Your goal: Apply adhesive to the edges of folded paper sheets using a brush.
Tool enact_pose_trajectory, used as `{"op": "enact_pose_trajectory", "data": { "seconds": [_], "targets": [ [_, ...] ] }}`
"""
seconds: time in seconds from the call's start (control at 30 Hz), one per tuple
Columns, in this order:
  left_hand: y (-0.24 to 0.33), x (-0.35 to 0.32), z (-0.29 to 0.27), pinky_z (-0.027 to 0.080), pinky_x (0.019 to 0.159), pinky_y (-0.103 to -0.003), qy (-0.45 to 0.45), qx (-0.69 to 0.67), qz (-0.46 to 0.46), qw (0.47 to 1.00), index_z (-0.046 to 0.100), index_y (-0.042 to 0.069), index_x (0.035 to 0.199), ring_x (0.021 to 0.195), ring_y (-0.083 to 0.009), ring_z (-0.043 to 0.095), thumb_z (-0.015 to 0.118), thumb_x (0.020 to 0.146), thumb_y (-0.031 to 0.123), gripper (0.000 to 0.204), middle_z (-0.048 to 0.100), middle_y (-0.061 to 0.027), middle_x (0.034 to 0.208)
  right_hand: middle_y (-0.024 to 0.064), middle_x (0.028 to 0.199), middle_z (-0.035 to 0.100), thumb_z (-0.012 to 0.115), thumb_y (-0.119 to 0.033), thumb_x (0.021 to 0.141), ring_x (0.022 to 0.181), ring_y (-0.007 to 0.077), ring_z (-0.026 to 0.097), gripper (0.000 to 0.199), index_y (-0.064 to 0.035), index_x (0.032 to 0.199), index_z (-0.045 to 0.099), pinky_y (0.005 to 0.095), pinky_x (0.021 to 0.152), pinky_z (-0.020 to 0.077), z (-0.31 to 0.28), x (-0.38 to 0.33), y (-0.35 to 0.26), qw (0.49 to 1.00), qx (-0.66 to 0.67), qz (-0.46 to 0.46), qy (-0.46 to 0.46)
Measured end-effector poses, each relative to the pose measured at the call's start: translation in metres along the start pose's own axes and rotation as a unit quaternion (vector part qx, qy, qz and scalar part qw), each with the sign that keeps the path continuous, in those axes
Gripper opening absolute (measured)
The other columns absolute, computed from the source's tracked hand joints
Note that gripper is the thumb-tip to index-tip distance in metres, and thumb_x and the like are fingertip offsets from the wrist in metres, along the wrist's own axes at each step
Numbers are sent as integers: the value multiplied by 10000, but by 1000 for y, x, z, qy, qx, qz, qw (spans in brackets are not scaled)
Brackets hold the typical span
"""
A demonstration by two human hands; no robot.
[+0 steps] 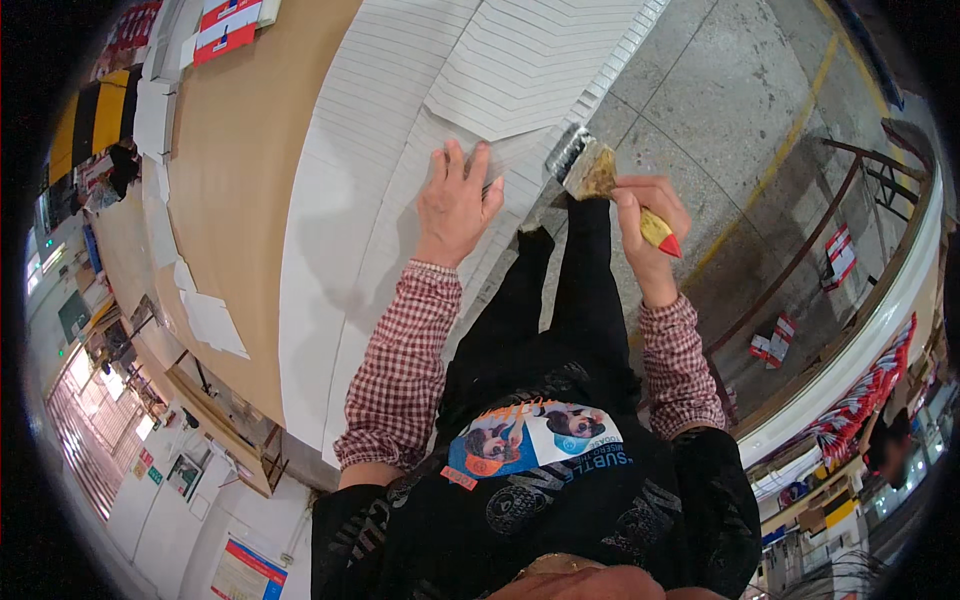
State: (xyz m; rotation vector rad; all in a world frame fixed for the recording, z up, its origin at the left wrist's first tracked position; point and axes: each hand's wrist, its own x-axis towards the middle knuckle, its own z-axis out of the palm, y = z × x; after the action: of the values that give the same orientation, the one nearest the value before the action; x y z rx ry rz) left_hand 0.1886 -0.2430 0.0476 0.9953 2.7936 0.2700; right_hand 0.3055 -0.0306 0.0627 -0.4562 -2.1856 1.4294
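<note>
My left hand (457, 203) lies palm down with its fingers spread on a wide layer of white paper sheets (360, 130), whose many edges show as close parallel lines. Just beyond its fingertips is the pointed end of an upper batch of these sheets (505, 85). My right hand (650, 220) is closed around the yellow, red-tipped handle of a flat paintbrush (592, 172). The brush points up and left, its dark, wet-looking bristles at the right edge of the sheets. Whether the bristles touch the paper, I cannot tell.
The sheets lie on a tan tabletop (235, 170), with torn white paper (212, 322) at its left edge. Red-and-white printed pieces (228, 30) sit at the far left. Right of the table are a concrete floor (690, 90), a brown metal frame (790, 260) and a curved white-edged table (860, 350).
</note>
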Motion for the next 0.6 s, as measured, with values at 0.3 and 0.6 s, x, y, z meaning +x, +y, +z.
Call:
{"op": "enact_pose_trajectory", "data": {
  "seconds": [0.3, 0.6],
  "targets": [
    [4, -10, 12, 436, 943, -456, 34, 12, -12, 999, 445, 74, 1348, 1244, -453, 385, 583, 860, 398, 602, 407, -289, 1345, 124, 841, 669, 624, -16, 806, 724, 203, 630, 56, 0, 755, 635, 293, 654, 492, 9, -12, -9, 1000, -12, 2, -1],
    [-9, -56, 28, 314, 1039, -517, 62, -18, -30, 997, 433, 47, 1349, 1283, -508, 299, 614, 820, 411, 667, 323, -331, 1383, 118, 852, 664, 629, -15, 808, 720, 190, 624, 51, 1, 760, 631, 284, 645, 485, 5, -19, -17, 999, -10, -25, 28]
  ]
}}
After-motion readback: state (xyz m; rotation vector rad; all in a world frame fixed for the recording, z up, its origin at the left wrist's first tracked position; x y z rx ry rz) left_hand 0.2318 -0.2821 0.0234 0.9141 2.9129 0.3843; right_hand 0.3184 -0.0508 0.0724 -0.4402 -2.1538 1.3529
